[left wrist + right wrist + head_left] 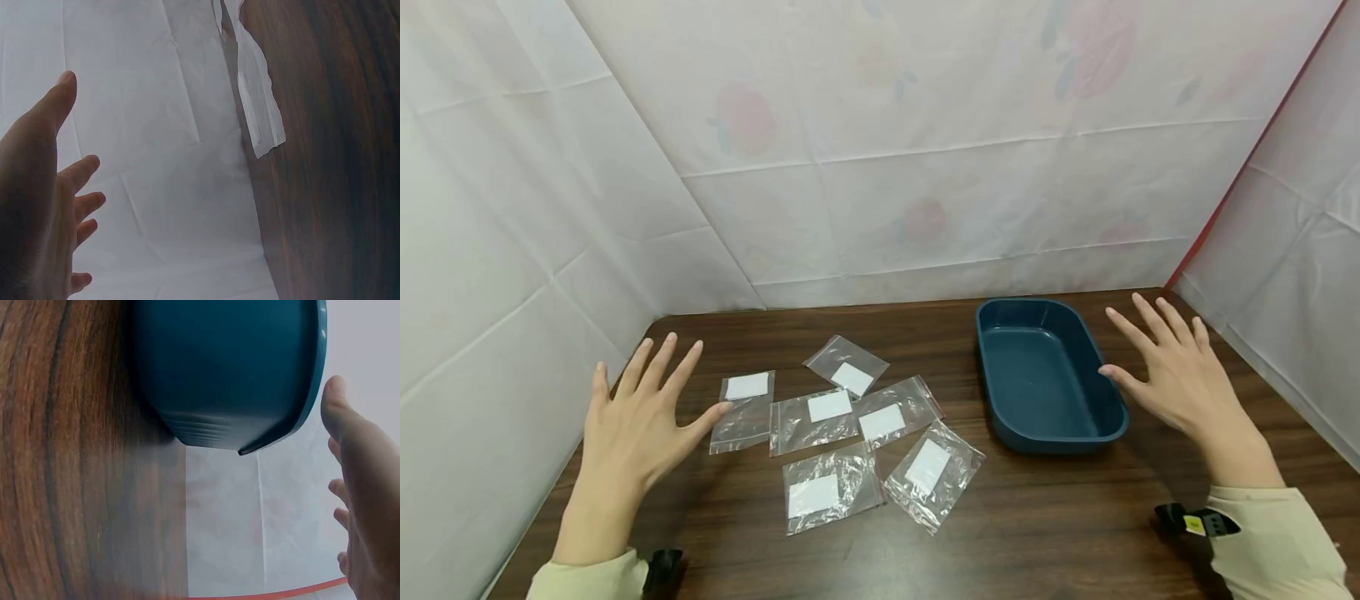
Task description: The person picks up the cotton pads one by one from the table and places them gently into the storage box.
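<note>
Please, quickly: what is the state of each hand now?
Left hand: open, fingers spread, holding nothing.
Right hand: open, fingers spread, holding nothing.

creased white sheets (865, 192), the back one faintly pink-printed, stand behind and beside a dark, glossy wood-grain bench (1037, 533).

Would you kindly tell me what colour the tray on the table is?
Dark teal blue tray; it shows best in the head view.

Six bags (801, 429), one bin (1048, 375), hands (634, 433) (1187, 383) — two
</note>
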Motion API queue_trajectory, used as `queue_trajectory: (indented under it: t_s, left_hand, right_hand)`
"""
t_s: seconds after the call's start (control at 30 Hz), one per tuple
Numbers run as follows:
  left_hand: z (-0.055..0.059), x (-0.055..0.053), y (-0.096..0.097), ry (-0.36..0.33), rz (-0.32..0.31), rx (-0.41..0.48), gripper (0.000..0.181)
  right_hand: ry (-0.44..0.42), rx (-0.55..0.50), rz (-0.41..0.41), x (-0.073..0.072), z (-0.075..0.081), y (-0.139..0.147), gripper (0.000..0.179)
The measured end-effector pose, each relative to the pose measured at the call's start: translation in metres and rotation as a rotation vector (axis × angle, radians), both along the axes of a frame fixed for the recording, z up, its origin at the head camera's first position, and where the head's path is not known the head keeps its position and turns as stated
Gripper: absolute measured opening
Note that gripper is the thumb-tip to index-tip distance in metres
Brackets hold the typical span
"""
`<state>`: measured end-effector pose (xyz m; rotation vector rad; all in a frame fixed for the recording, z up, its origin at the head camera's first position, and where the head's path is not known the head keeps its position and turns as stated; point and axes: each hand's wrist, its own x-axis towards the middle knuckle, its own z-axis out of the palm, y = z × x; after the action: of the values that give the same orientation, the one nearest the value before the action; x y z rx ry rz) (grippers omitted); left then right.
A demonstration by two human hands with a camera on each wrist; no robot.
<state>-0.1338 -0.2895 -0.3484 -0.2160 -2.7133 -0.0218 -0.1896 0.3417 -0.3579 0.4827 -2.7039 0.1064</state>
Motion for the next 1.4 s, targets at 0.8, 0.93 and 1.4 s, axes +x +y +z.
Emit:
queue_trajectory:
  t_s: [0.8,0.93,1.4]
  left_hand:
    - [0.0,0.0,0.003,-0.007,-0.016,0.02,0.086]
    - [-0.0004,0.0002,0.0031,-0.009,-0.017,0.022,0.085]
    - [-0.0005,-0.0004,0.0041,-0.027,-0.018,0.03,0.083]
  right_hand:
    - [-0.245,-0.408,0.146,0.002,0.0017,0.0049,0.075]
    - [-0.323,-0.476,0.138,0.0021,0.0016,0.0063,0.077]
    - [-0.532,-0.548,0.118,0.0081,0.0064,0.0089,0.064]
